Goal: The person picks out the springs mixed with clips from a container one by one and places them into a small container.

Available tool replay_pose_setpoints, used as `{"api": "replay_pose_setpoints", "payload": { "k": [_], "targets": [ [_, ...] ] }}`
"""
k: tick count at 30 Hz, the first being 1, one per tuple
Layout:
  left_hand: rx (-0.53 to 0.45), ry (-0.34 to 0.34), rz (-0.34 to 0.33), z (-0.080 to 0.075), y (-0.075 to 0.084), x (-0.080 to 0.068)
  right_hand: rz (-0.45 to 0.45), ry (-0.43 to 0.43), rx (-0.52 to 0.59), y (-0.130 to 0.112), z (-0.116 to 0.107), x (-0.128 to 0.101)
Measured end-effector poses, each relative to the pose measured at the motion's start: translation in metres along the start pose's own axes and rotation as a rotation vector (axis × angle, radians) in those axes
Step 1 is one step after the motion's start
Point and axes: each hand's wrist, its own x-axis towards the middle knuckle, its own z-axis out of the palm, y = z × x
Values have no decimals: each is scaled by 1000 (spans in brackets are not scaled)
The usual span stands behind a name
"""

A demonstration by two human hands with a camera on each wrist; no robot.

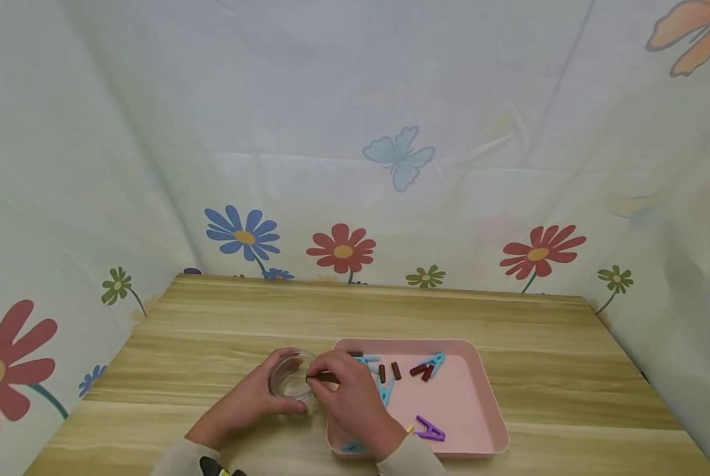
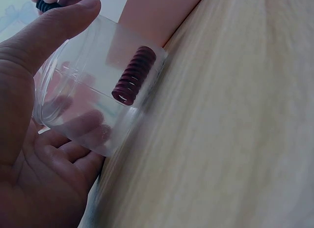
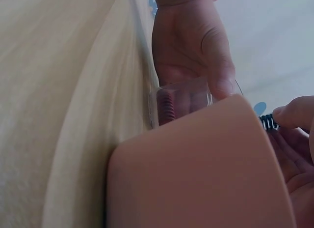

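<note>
The clear plastic jar [image 1: 288,383] is held between the thumb and curled fingers of the left hand [image 1: 256,396]. A dark coil spring [image 3: 268,122] is pinched by the right hand [image 1: 352,396] at the right side of the jar's mouth, while a dark red coil spring [image 2: 134,75] is seen at the bottom inside the jar. Were the pinch loosened too soon, the dark coil spring could be dropped outside, perhaps into the pink tray [image 1: 456,403] just right of the jar. Were the left hold slackened, the jar might be tipped by a knock.
</note>
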Motion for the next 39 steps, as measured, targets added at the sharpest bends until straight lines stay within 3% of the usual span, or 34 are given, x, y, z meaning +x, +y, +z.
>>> {"api": "replay_pose_setpoints", "payload": {
  "k": [39],
  "targets": [
    [-35, -14, -8, -1, 2, -1, 2, -8, -42, 0, 1, -1]
  ]
}}
